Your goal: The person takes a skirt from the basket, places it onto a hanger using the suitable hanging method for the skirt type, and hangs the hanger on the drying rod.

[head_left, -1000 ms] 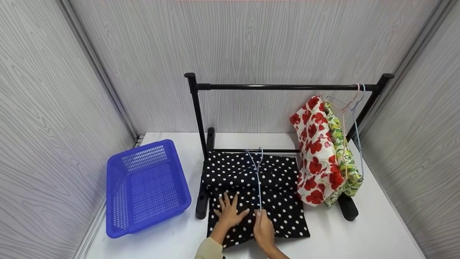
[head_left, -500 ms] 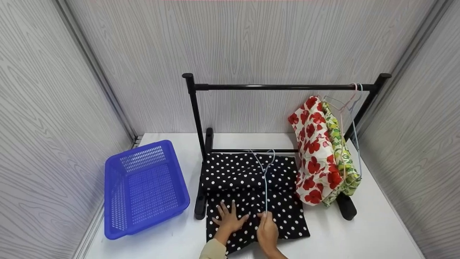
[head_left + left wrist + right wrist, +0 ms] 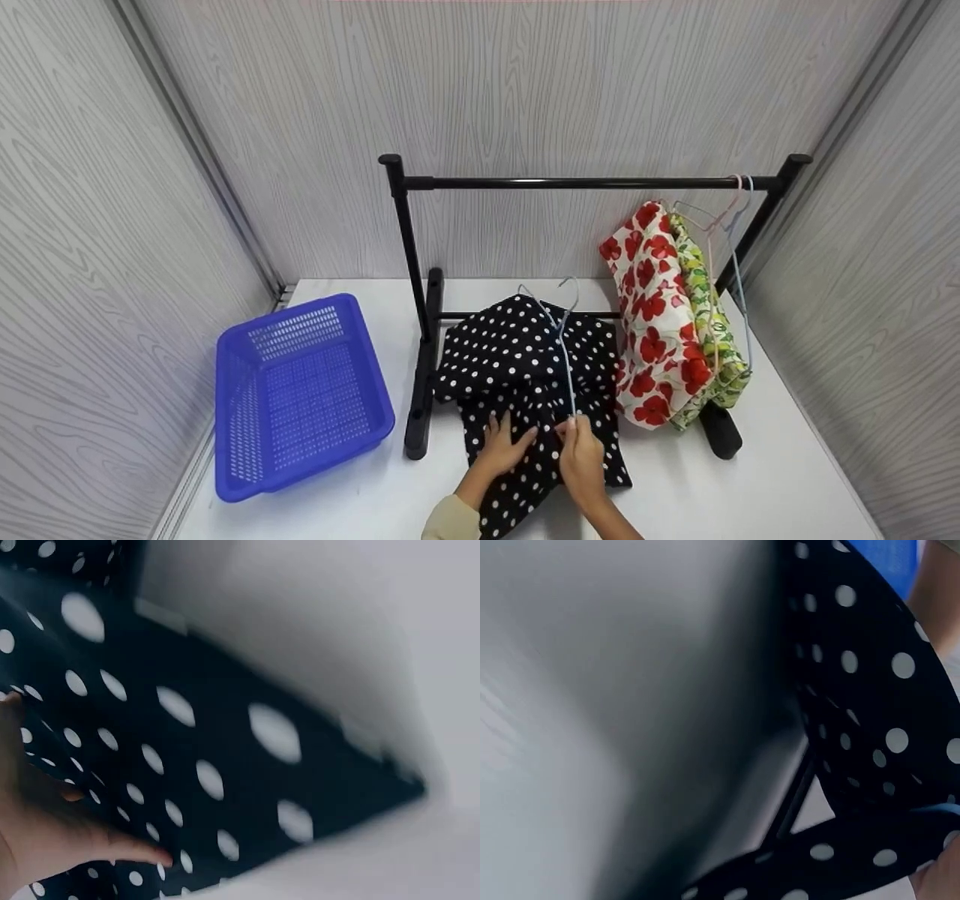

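A black cloth with white polka dots lies bunched in front of the clothes rack, its upper part folded over and its near edge raised in places. A light blue hanger runs along it, hook toward the rack. My right hand grips the hanger's near end and touches the cloth there. My left hand rests on the cloth, fingers spread and thumb out to the side. In the left wrist view a loose corner of the polka-dot cloth stretches past the thumb. The right wrist view shows cloth folds beside that hand.
The black rack stands behind the hands. At its right end hang a red-flowered cloth and a green-and-yellow patterned cloth, on pink and blue hangers. A blue plastic basket stands at the left on the white table.
The hanger and right hand have moved right and slightly away from me. The cloth's far part has risen into a peak, and its sides have drawn inward. The left hand has shifted right.
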Demonstrator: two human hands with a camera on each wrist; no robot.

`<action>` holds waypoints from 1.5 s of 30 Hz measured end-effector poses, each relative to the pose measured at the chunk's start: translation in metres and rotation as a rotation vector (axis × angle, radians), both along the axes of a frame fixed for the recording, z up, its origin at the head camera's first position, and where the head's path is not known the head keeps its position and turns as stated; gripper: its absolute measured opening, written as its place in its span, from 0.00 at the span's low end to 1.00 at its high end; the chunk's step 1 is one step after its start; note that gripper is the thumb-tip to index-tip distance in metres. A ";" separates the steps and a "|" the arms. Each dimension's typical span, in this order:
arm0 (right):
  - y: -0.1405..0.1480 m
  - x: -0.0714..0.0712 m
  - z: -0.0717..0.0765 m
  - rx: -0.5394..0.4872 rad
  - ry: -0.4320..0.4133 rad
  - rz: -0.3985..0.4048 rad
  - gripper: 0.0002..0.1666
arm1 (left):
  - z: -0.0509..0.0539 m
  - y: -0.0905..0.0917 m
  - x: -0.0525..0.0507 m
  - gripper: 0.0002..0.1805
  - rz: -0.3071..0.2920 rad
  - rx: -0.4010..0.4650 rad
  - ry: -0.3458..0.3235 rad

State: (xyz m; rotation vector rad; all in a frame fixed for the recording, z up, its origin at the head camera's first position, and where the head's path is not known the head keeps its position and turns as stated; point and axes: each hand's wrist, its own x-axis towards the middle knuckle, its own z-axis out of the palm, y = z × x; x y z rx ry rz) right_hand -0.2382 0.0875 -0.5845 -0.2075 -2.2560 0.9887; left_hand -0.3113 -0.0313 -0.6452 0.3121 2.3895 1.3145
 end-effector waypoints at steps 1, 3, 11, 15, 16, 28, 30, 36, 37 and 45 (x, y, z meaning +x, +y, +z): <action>0.003 0.000 0.006 -0.018 -0.008 0.020 0.12 | 0.002 0.003 -0.001 0.46 -0.008 0.029 -0.002; 0.010 0.000 0.018 -0.024 0.004 0.059 0.12 | 0.006 0.009 -0.002 0.45 -0.026 0.087 0.005; 0.034 -0.001 0.064 0.011 0.029 0.173 0.12 | 0.035 0.027 -0.012 0.41 -0.101 0.343 0.046; 0.050 -0.002 0.076 0.140 0.068 0.126 0.09 | 0.059 0.022 -0.018 0.37 -0.139 0.300 0.134; 0.055 -0.002 0.078 0.187 0.085 0.103 0.09 | 0.066 0.018 -0.020 0.34 -0.142 0.290 0.169; 0.095 -0.003 0.099 0.380 0.159 0.120 0.05 | 0.127 -0.022 -0.054 0.10 0.371 0.265 0.578; 0.098 -0.002 0.102 0.381 0.147 0.150 0.05 | 0.125 -0.027 -0.061 0.13 0.393 0.207 0.545; 0.105 0.002 0.108 0.421 0.184 0.244 0.06 | 0.127 -0.046 -0.090 0.21 0.390 0.147 0.491; 0.105 0.002 0.109 0.435 0.203 0.260 0.07 | 0.129 -0.049 -0.096 0.22 0.389 0.143 0.502; 0.103 0.008 0.113 0.505 0.271 0.335 0.14 | 0.124 -0.069 -0.137 0.18 0.500 0.431 0.470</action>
